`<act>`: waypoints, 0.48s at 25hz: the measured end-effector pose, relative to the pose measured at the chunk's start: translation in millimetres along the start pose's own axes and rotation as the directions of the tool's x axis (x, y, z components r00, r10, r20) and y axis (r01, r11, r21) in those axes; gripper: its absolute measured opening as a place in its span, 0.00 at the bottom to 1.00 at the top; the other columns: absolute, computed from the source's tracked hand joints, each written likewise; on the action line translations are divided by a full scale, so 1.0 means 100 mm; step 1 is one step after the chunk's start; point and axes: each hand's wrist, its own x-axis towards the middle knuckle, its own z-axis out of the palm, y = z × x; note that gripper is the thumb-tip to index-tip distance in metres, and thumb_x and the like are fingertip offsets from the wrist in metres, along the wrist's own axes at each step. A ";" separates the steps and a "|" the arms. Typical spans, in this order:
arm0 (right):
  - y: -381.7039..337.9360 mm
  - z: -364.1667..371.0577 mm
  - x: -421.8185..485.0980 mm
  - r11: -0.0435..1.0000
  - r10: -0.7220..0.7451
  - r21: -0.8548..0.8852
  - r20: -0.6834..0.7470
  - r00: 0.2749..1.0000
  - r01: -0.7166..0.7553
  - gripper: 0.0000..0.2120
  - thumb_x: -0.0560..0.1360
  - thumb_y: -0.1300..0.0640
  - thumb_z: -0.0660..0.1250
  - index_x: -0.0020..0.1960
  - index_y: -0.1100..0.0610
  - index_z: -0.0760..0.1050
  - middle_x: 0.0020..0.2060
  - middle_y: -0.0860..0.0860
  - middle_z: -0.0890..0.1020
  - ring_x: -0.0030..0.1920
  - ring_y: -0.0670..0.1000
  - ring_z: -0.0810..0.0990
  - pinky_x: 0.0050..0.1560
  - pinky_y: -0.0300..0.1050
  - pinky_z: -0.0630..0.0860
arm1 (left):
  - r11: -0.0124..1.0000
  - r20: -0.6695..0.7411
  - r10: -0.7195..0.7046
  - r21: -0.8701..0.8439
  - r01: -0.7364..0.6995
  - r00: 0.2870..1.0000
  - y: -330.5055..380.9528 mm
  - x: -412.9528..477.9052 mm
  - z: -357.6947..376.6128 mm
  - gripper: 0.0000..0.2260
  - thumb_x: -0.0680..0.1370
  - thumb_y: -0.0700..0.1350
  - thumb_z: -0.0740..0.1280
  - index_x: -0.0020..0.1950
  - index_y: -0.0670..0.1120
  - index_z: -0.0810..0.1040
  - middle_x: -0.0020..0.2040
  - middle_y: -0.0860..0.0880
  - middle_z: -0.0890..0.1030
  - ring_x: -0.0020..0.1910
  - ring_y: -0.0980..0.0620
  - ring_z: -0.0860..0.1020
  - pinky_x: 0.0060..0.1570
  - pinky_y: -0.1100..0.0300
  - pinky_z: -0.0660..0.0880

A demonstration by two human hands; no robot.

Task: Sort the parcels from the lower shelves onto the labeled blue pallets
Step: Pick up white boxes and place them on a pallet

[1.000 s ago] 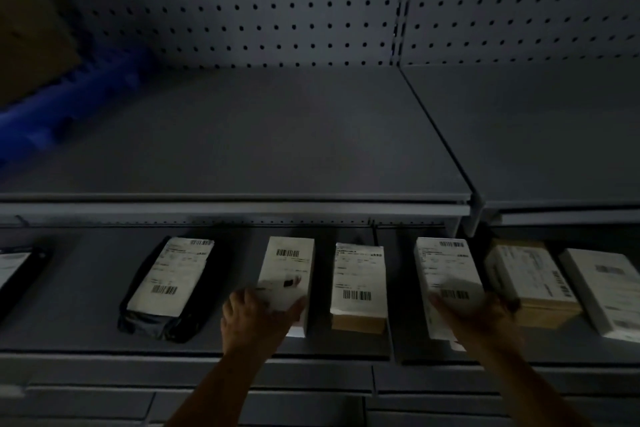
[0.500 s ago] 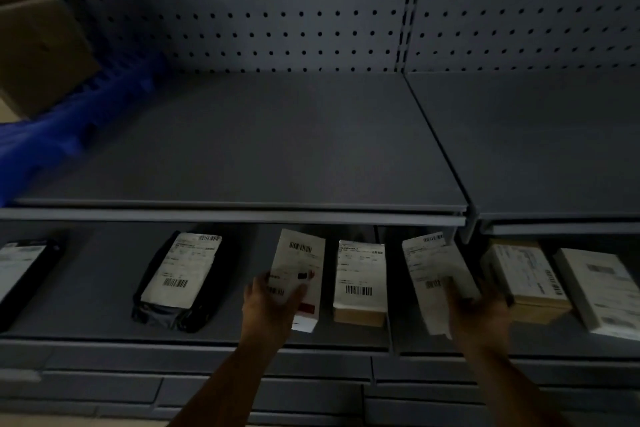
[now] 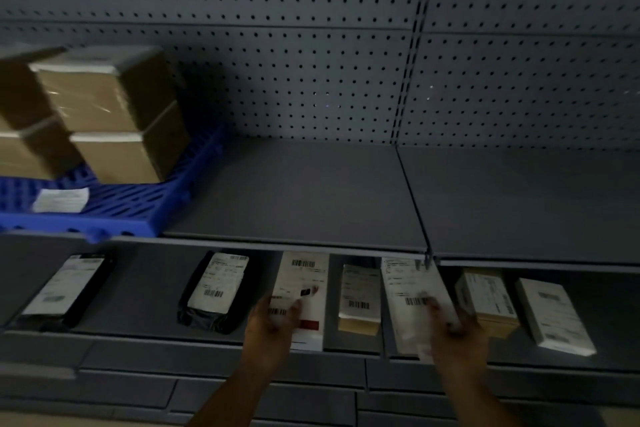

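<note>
Fingers point(image 3: 293, 307) of the left hand point(image 3: 268, 326) are closed on the near end of a tall white box point(image 3: 304, 282) with a barcode label and a red patch, the thumb lying on its top face. The right hand point(image 3: 457, 333), blurred, grips the near end of a flat white parcel point(image 3: 405, 288) the same way, thumb on its label. Both parcels are at the front of the lower shelf point(image 3: 145, 291), their far ends tucked beneath the lip of the upper shelf point(image 3: 294, 198). Whether they are lifted clear cannot be told. Between them lies a small labelled carton point(image 3: 358, 291), untouched. Left of the hands lie two black mailer bags point(image 3: 221, 288). To the right are a brown box point(image 3: 485, 302) and a white one. On the upper shelf, far left, sits a blue pallet point(image 3: 138, 204) bearing a paper label point(image 3: 60, 200) and stacked cardboard boxes point(image 3: 114, 114).

The step in hand looks like the pick, with two parcels taken at once. Next, each likely needs drawing out under the lip, reading, and carrying to the pallet whose label matches. The print is too dim to read.
</note>
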 end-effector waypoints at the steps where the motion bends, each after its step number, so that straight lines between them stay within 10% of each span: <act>1: -0.02 0.00 -0.06 1.000 -0.002 0.003 0.018 1.000 0.002 0.18 0.77 0.62 0.71 0.64 0.68 0.77 0.60 0.61 0.81 0.60 0.62 0.80 0.61 0.50 0.75 | 1.000 -0.001 0.009 -0.010 -0.009 1.000 0.03 -0.08 -0.02 0.16 0.75 0.49 0.75 0.60 0.46 0.79 0.56 0.46 0.85 0.52 0.49 0.85 0.53 0.49 0.83; 5: -0.06 -0.06 -0.24 0.991 -0.033 -0.127 0.081 0.996 0.043 0.14 0.76 0.49 0.73 0.55 0.58 0.81 0.49 0.58 0.85 0.45 0.58 0.85 0.46 0.60 0.84 | 0.998 -0.047 0.062 -0.021 -0.063 0.997 0.15 -0.43 -0.15 0.06 0.78 0.45 0.72 0.53 0.51 0.78 0.51 0.50 0.85 0.46 0.55 0.84 0.40 0.64 0.82; 12: -0.06 -0.04 -0.67 0.967 -0.078 -0.210 0.304 0.950 0.146 0.08 0.78 0.51 0.71 0.50 0.55 0.81 0.38 0.53 0.84 0.34 0.52 0.84 0.23 0.44 0.79 | 0.996 -0.235 0.073 -0.038 -0.085 0.969 0.10 -1.00 -0.54 0.06 0.78 0.48 0.72 0.54 0.52 0.79 0.49 0.51 0.85 0.45 0.53 0.85 0.36 0.64 0.80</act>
